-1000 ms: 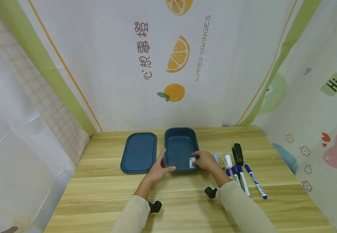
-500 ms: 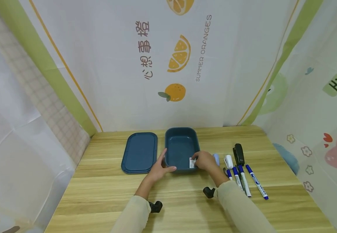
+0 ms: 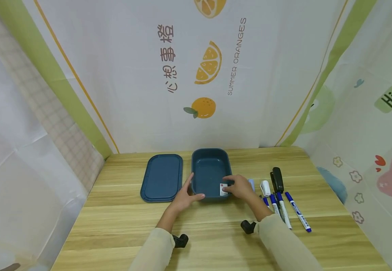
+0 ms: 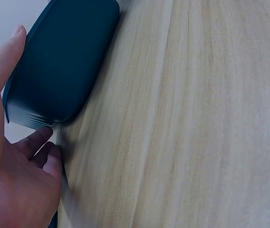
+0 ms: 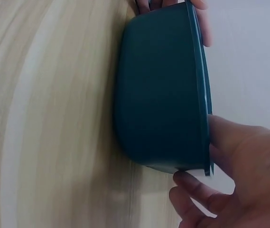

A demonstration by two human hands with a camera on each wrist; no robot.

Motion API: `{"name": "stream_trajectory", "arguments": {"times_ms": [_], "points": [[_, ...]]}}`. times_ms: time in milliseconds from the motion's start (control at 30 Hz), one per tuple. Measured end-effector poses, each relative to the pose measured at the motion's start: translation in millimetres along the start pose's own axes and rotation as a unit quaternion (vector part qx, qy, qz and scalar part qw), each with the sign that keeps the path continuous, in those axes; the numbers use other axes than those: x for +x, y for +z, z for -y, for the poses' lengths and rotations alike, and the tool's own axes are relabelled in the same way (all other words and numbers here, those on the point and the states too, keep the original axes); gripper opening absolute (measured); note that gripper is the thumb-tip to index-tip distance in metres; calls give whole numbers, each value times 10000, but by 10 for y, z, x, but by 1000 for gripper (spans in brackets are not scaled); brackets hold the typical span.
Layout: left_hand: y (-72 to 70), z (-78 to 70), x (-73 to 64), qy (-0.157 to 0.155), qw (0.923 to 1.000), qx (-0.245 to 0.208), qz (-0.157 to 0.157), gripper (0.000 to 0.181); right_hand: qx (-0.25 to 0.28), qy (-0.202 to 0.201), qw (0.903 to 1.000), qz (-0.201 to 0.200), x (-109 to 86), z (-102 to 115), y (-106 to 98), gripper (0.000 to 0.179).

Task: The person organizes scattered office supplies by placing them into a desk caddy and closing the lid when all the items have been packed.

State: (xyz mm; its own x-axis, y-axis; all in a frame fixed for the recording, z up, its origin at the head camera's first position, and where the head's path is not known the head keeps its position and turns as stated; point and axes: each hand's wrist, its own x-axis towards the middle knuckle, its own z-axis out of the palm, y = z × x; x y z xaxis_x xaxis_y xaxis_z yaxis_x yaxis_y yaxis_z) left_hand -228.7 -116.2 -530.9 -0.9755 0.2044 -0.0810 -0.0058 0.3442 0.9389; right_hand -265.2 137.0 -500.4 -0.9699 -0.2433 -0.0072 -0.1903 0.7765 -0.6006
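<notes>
A dark blue plastic box (image 3: 210, 171) stands lidless on the wooden table, its inside facing up. At its near left corner my left hand (image 3: 183, 197) holds on, thumb along the near rim and fingers against the left side. My right hand (image 3: 241, 187) pinches the wall at the near right corner. Its thumb is inside by a small white label (image 3: 222, 189), and its fingers (image 5: 191, 187) press from outside. The left thumb (image 4: 9, 52) lies over the rim in the left wrist view. To the left lies a matching flat lid (image 3: 162, 177).
Right of the box lie several blue-capped markers (image 3: 298, 211), a black stapler (image 3: 276, 180), a white clip-like item (image 3: 265, 188) and a pale blue object (image 3: 251, 184) partly behind my right hand. A printed curtain (image 3: 134, 124) hangs beyond the table's back edge.
My right wrist has shifted slightly and its fingers have changed place a little at the box's corner by the label. The left hand and the box have stayed put.
</notes>
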Motion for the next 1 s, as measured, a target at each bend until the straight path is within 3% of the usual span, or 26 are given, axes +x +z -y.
{"name": "stream_trajectory", "arguments": {"times_ms": [533, 1000], "points": [[5, 43, 9, 100, 9999, 45, -19, 97, 648, -670, 9956, 14, -102, -148, -85, 46], [14, 8, 11, 395, 9991, -63, -159, 96, 966, -753, 9925, -39, -211, -253, -145, 50]]}}
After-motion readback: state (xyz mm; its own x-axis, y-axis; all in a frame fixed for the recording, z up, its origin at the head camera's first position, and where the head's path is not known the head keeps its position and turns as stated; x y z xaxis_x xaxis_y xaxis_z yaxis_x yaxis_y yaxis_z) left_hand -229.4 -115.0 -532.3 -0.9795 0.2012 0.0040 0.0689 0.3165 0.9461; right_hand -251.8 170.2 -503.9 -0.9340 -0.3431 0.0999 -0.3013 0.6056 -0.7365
